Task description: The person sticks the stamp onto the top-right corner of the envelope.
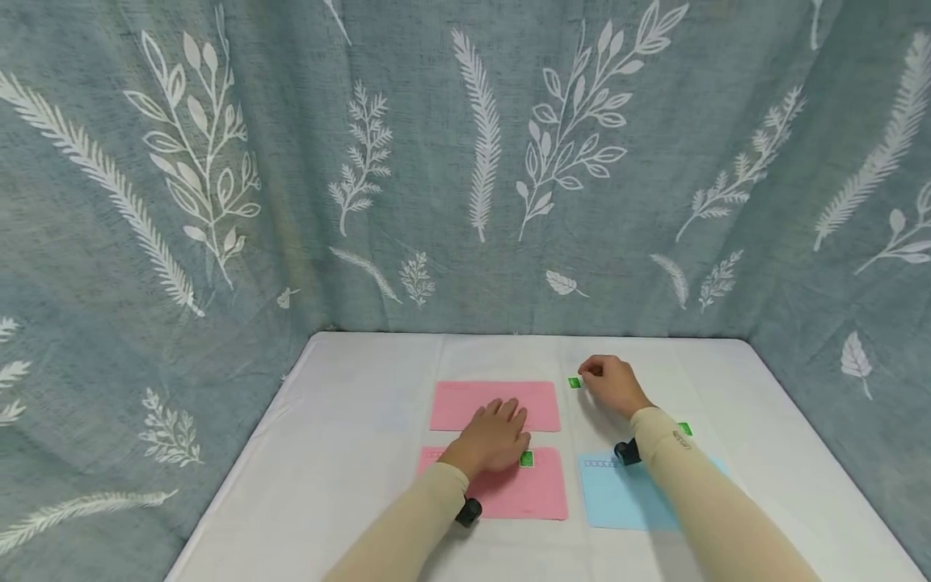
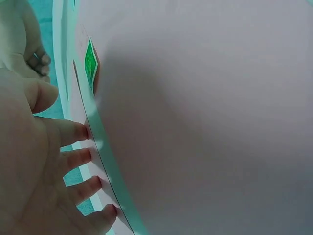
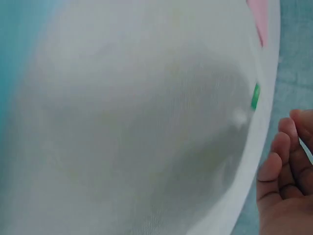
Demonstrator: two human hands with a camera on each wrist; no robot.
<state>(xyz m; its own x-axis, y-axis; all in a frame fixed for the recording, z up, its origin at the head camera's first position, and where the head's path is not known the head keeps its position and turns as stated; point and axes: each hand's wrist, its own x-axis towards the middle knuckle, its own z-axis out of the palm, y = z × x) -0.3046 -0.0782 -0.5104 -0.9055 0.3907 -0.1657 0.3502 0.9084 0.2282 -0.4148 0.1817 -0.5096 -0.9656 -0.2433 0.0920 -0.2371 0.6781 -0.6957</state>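
Observation:
My left hand (image 1: 493, 436) is spread palm down with straight fingers, the fingertips over the far pink sheet (image 1: 451, 404) and the palm above the near pink sheet (image 1: 524, 497). Beside its thumb a small green card (image 1: 527, 458) lies on the near pink sheet. Further right, my right hand (image 1: 611, 386) is above the white tabletop with its fingers curled and the thumb drawn in toward the index finger. No object shows between those fingertips in the right wrist view. Close to them another small green card (image 1: 575, 382) lies flat on the table.
A light blue sheet (image 1: 611, 497) lies at the near right, partly under my right forearm. Behind that sleeve a third green card (image 1: 685, 428) shows. The white table (image 1: 364, 388) is backed by a grey-green leaf-patterned curtain (image 1: 436, 162).

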